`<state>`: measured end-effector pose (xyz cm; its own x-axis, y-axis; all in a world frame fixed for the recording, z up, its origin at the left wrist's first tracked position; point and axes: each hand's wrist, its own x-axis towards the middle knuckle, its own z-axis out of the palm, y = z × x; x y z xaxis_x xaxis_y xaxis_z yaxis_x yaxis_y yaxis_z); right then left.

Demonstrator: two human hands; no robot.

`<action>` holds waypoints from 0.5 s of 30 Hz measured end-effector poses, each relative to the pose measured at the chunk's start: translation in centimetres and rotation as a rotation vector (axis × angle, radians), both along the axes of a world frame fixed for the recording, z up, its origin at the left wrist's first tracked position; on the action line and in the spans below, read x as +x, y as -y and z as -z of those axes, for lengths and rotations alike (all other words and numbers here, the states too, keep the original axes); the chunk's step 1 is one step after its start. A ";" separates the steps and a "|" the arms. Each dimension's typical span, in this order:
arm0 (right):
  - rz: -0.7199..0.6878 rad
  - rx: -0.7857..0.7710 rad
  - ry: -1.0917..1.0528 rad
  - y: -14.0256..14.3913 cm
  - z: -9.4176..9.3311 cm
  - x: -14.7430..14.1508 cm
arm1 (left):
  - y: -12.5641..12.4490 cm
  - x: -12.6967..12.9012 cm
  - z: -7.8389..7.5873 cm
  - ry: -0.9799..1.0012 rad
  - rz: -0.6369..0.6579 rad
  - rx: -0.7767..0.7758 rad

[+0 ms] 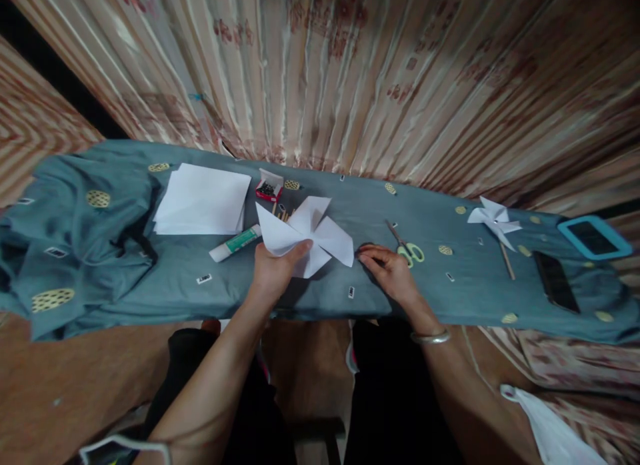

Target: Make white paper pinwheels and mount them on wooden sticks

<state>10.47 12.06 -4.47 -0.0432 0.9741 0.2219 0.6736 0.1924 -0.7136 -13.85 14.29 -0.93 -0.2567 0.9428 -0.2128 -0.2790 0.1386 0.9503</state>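
Head view: a white paper pinwheel (307, 241) is pinched at its lower edge by the left hand (273, 271), thumb closed over the paper. The right hand (387, 268) lies just right of it, fingers loosely curled on the teal cloth (200, 305), nothing visibly held. Scissors (407, 248) lie just beyond those fingertips.

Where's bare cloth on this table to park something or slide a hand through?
Free: the near strip of cloth below the glue stick, left of the left hand; also the stretch between the scissors and the finished pinwheel. Crowded: the middle, where the left hand holds the paper pinwheel beside the pin box and paper stack; the right hand rests by the scissors.
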 end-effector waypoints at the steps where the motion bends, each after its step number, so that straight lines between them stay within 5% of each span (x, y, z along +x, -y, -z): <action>1: 0.015 -0.013 -0.051 -0.2 0.2 0.3 | -0.2 0.2 0.2 -0.010 0.004 0.011; 15: 0.103 0.028 -0.050 -0.3 -0.4 0.2 | -1.5 2.1 -0.1 -0.072 0.045 0.018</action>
